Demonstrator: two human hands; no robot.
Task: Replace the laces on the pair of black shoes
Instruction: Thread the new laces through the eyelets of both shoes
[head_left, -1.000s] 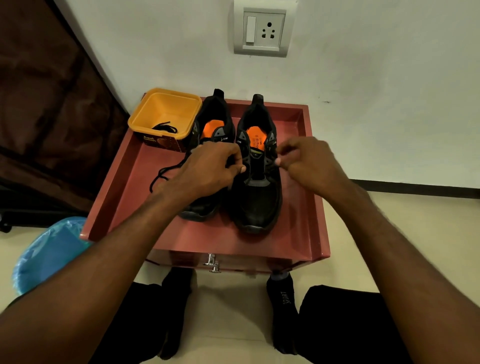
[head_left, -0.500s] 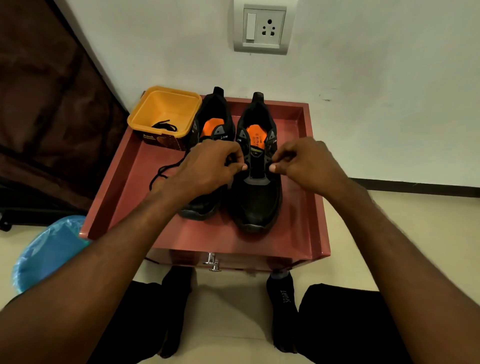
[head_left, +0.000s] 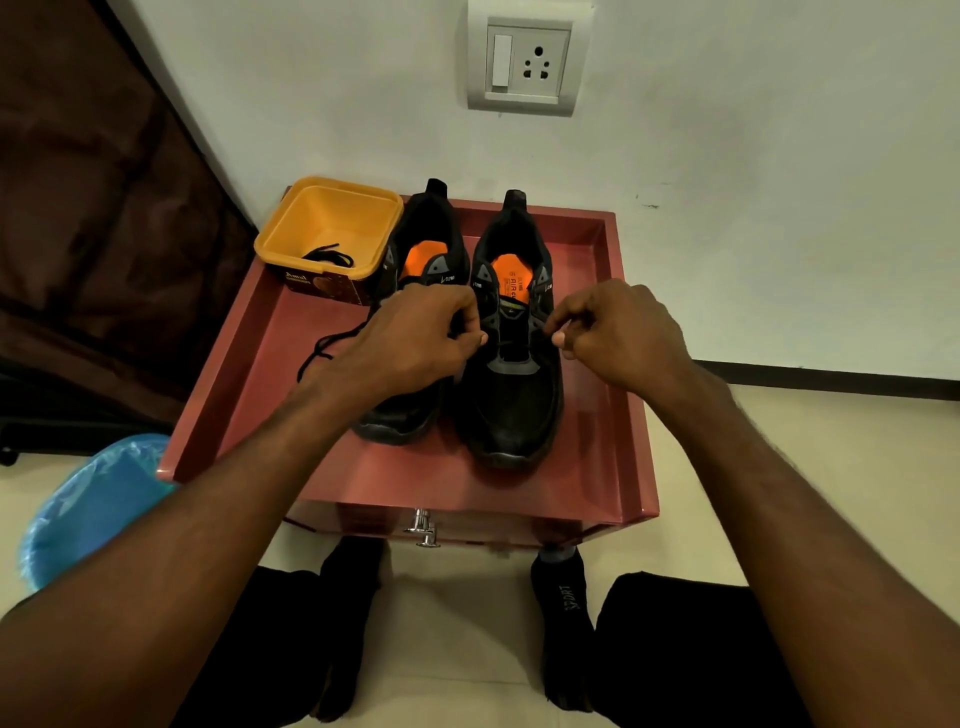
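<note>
Both hands work over the right-hand black shoe (head_left: 511, 400), which stands toes toward the person on a red tabletop (head_left: 415, 478) with raised rims. The left hand (head_left: 410, 338) has its fingers (head_left: 467, 317) curled, thumb and forefinger pressed together in a pinch at the shoe's left eyelet row; the right hand (head_left: 623, 332) mirrors it at the right eyelet row, fingertips (head_left: 558, 340) pinched together. Whatever lace end each pinch holds is too thin and dark against the shoe to make out, so I cannot tell if a lace is truly between them. Between the two sets of fingers lies only the shoe's tongue, a narrow gap.

Under the left hand's wrist sits the other black shoe (head_left: 410, 415), touching or just beside its mate. A loose black lace (head_left: 324, 345) trails from behind the left hand's fingers outward across the tabletop toward the left rim. Beyond the left fingers, at the back left corner, a yellow tub (head_left: 332, 228) holds another coiled lace (head_left: 330, 257); it stands just beside the left shoe's heel.

Outward of the right fingers the tabletop is bare up to the right rim (head_left: 631, 364). Nearer than both hands, a bare strip runs from the toes to the front edge (head_left: 467, 512). The wall (head_left: 727, 208) rises just behind the heels.
</note>
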